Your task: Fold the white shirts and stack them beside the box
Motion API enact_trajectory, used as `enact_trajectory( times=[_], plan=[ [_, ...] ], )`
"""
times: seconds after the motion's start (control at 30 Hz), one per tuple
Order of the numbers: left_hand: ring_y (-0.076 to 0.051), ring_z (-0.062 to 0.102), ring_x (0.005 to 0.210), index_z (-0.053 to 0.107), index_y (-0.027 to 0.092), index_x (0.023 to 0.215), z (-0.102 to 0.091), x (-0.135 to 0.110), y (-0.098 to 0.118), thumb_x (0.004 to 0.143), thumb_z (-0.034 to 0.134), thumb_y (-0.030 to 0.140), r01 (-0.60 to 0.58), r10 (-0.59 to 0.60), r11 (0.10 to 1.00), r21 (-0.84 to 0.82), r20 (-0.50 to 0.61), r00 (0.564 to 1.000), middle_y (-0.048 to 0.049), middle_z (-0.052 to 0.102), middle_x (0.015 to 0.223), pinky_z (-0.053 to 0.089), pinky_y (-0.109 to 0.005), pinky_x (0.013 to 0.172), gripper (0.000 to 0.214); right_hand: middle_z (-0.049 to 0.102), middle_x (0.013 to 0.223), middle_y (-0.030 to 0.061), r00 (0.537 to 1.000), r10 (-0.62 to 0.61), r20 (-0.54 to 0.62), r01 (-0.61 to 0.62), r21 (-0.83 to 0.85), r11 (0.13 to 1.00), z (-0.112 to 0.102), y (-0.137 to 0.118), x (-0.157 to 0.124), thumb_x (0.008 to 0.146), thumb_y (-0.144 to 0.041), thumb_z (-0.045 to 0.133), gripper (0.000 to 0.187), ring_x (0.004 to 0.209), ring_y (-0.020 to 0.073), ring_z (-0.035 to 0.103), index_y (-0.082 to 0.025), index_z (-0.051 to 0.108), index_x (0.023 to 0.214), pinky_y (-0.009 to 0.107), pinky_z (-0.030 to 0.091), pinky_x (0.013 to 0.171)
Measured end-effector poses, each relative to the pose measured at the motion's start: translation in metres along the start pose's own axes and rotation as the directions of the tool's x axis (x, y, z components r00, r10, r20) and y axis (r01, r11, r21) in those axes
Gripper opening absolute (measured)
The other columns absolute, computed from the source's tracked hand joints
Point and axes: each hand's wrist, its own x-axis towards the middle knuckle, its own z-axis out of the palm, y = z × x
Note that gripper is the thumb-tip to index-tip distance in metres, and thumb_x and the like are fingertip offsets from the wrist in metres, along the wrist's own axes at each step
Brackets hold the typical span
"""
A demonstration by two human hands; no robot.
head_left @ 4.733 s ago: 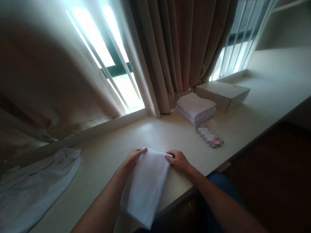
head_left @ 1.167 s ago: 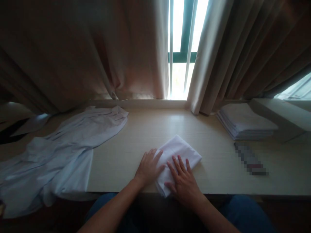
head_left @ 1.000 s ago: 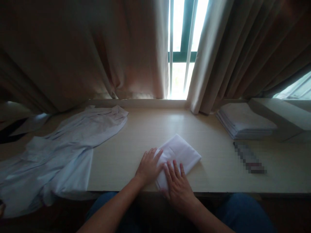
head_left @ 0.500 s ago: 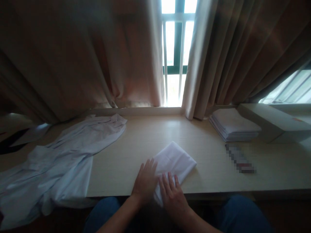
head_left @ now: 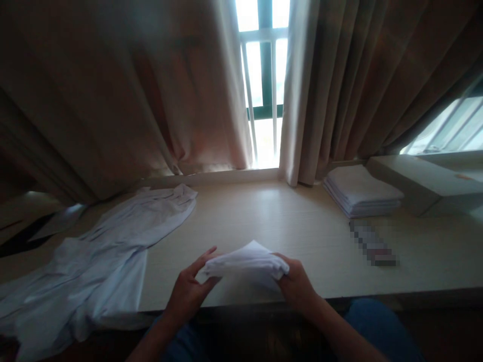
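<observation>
A folded white cloth [head_left: 243,261] is lifted at the table's front edge, with its layered side toward me. My left hand [head_left: 192,281] holds its left end, thumb below and a finger stretched out above. At the opposite end, my right hand [head_left: 296,281] grips the cloth, its fingertips partly hidden by the fabric. Loose white garments [head_left: 101,256] lie crumpled on the left of the table and hang over its front edge.
A neat stack of folded white cloths [head_left: 362,191] sits at the back right beside a pale box [head_left: 426,178]. In front of it lies a blurred-out oblong item [head_left: 373,244]. Curtains [head_left: 302,100] hang behind the pale table [head_left: 241,211], around a barred window.
Both hands were lying on the cloth, flat on the table. Now they have moved apart to its two ends, and the cloth is raised and turned with its edge toward me.
</observation>
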Motion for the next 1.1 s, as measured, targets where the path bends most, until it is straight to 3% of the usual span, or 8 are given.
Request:
enact_trajectory(
  times=[0.17, 0.3, 0.43, 0.53, 0.67, 0.83, 0.93, 1.1],
  plan=[
    [-0.021, 0.066, 0.085, 0.065, 0.018, 0.112, -0.014, 0.060, 0.078, 0.077, 0.064, 0.047, 0.167, -0.100, 0.891, -0.422, 0.175, 0.979, -0.0054, 0.072, 0.095, 0.053, -0.030, 0.072, 0.046, 0.070, 0.094, 0.0070, 0.949, 0.312, -0.036, -0.237, 0.572, 0.785, -0.026, 0.001, 0.020, 0.077, -0.046, 0.070, 0.043, 0.084, 0.0207, 0.065, -0.012, 0.067, 0.104, 0.034, 0.051, 0.078],
    [-0.015, 0.060, 0.059, 0.064, 0.014, 0.107, 0.034, 0.093, 0.075, 0.079, 0.058, 0.054, 0.346, -0.204, 0.808, -0.478, 0.324, 0.924, -0.0034, 0.069, 0.077, 0.045, -0.024, 0.050, 0.050, 0.069, 0.085, 0.0063, 0.917, 0.396, 0.046, -0.316, 0.691, 0.651, -0.045, 0.026, 0.037, 0.071, -0.043, 0.075, 0.045, 0.068, 0.0163, 0.063, -0.012, 0.065, 0.101, 0.029, 0.051, 0.065],
    [-0.016, 0.056, 0.051, 0.065, 0.012, 0.082, 0.098, 0.104, 0.028, 0.077, 0.055, 0.056, 0.497, -0.424, 0.763, -0.414, 0.260, 0.867, -0.0037, 0.065, 0.063, 0.043, -0.026, 0.048, 0.045, 0.067, 0.083, 0.0073, 0.819, 0.570, -0.066, -0.468, 0.498, 0.730, -0.063, 0.067, 0.054, 0.077, -0.044, 0.066, 0.045, 0.061, 0.0131, 0.060, -0.010, 0.063, 0.105, 0.024, 0.047, 0.056],
    [-0.018, 0.057, 0.053, 0.064, 0.013, 0.074, 0.122, 0.105, 0.002, 0.075, 0.055, 0.057, 0.511, -0.471, 0.772, -0.377, 0.200, 0.859, -0.0043, 0.063, 0.060, 0.045, -0.028, 0.050, 0.045, 0.067, 0.093, 0.0101, 0.739, 0.644, -0.199, -0.568, 0.331, 0.754, -0.068, 0.095, 0.056, 0.078, -0.039, 0.065, 0.055, 0.068, 0.0148, 0.063, -0.011, 0.053, 0.123, 0.024, 0.048, 0.056],
    [-0.021, 0.064, 0.072, 0.066, 0.013, 0.085, 0.127, 0.111, -0.014, 0.076, 0.055, 0.058, 0.465, -0.449, 0.798, -0.384, 0.137, 0.883, -0.0067, 0.070, 0.075, 0.049, -0.030, 0.064, 0.047, 0.067, 0.100, 0.0134, 0.750, 0.629, -0.206, -0.599, 0.192, 0.777, -0.068, 0.113, 0.052, 0.076, -0.033, 0.067, 0.062, 0.069, 0.0164, 0.064, -0.009, 0.046, 0.130, 0.025, 0.048, 0.056],
    [-0.018, 0.063, 0.089, 0.060, 0.016, 0.115, 0.133, 0.123, -0.025, 0.078, 0.056, 0.051, 0.406, -0.410, 0.803, -0.436, 0.091, 0.908, -0.0084, 0.069, 0.107, 0.049, -0.029, 0.077, 0.051, 0.069, 0.091, 0.0086, 0.794, 0.486, -0.365, -0.571, -0.174, 0.802, -0.067, 0.113, 0.053, 0.070, -0.013, 0.064, 0.045, 0.076, 0.0168, 0.065, -0.009, 0.061, 0.115, 0.024, 0.048, 0.067],
    [-0.016, 0.062, 0.078, 0.060, 0.016, 0.118, 0.139, 0.128, -0.030, 0.076, 0.058, 0.051, 0.399, -0.402, 0.786, -0.472, 0.101, 0.910, -0.0066, 0.069, 0.102, 0.048, -0.026, 0.069, 0.055, 0.070, 0.088, 0.0054, 0.833, 0.367, -0.413, -0.507, -0.308, 0.805, -0.065, 0.108, 0.058, 0.070, -0.008, 0.058, 0.041, 0.080, 0.0156, 0.065, -0.013, 0.065, 0.110, 0.022, 0.047, 0.074],
    [-0.016, 0.060, 0.074, 0.067, 0.014, 0.100, 0.142, 0.133, -0.032, 0.069, 0.064, 0.048, 0.392, -0.420, 0.762, -0.516, 0.068, 0.905, -0.0032, 0.069, 0.087, 0.046, -0.024, 0.064, 0.046, 0.070, 0.091, 0.0050, 0.826, 0.323, -0.462, -0.502, -0.342, 0.794, -0.066, 0.106, 0.063, 0.073, -0.009, 0.055, 0.040, 0.083, 0.0153, 0.065, -0.015, 0.065, 0.112, 0.022, 0.046, 0.076]
  ],
)
